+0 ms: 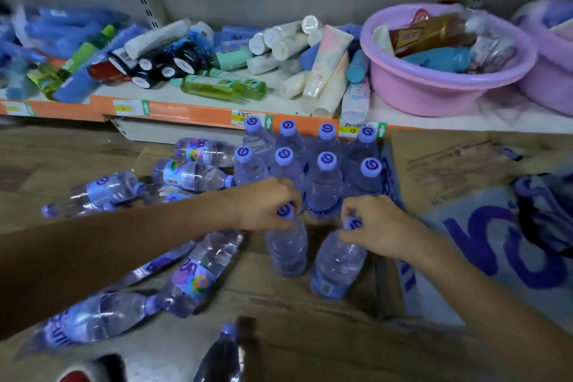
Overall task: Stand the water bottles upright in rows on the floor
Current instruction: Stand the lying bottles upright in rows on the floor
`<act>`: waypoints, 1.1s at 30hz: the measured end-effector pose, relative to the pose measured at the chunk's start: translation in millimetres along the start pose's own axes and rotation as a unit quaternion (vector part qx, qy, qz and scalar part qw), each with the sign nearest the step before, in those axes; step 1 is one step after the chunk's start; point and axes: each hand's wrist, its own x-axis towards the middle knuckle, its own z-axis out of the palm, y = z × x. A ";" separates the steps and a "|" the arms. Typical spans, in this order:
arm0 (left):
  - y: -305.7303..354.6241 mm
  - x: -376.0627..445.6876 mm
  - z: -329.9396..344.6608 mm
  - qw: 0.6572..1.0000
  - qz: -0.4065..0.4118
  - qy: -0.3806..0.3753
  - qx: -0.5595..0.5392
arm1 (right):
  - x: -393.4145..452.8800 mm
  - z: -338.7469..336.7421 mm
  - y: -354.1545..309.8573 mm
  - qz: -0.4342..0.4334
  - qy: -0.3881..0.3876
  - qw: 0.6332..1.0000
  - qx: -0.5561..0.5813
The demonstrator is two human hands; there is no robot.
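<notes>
Several clear water bottles with purple caps stand upright in two rows (325,176) on flattened cardboard, just below the shelf edge. My left hand (266,203) grips the cap of an upright bottle (286,248) in front of those rows. My right hand (376,226) holds the cap of a second bottle (338,263), which leans slightly to the right. More bottles lie on their sides at the left (192,175) and lower left (198,276). One dark bottle (221,357) shows at the bottom edge.
A low shelf (192,111) with an orange price strip holds tubes and toiletry bottles. Two pink basins (443,83) full of goods sit on it at the right. Printed cardboard (465,164) and plastic wrap (496,245) lie on the floor to the right.
</notes>
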 end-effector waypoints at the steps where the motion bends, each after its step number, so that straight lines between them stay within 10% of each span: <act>1: 3.5 8.0 1.5 1.000 0.016 0.018 0.000 | -1.1 -3.1 1.4 -0.002 0.025 1.000 -0.017; 12: 15.0 54.8 1.4 0.986 0.155 0.047 0.039 | 10.9 -10.0 -3.6 0.114 0.097 0.967 -0.205; 33: -8.9 32.9 2.8 0.977 0.179 0.047 0.108 | 0.8 -11.0 -33.5 0.245 -0.072 0.933 -0.255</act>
